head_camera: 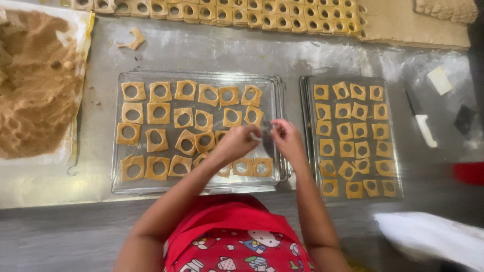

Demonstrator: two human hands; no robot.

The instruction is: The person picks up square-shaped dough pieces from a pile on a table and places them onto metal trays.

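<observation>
Two metal trays sit side by side on a steel table. The left tray (126,187) holds several tan square dough pieces (159,113), each with a round hole. The right tray (398,151) holds several smaller ones (345,132). My left hand (236,144) and my right hand (288,140) meet over the right edge of the left tray, fingertips pinched close together. The spot between the fingers is blurred, so I cannot tell whether they hold anything. The nearest dough squares lie just below my left hand.
A brown dough mass (33,85) lies on a white sheet at the left. Rows of cut dough squares (227,12) and a rolled dough sheet (413,27) line the far edge. A white-handled knife (422,123), a white card (440,80) and a white cloth (433,236) are at the right.
</observation>
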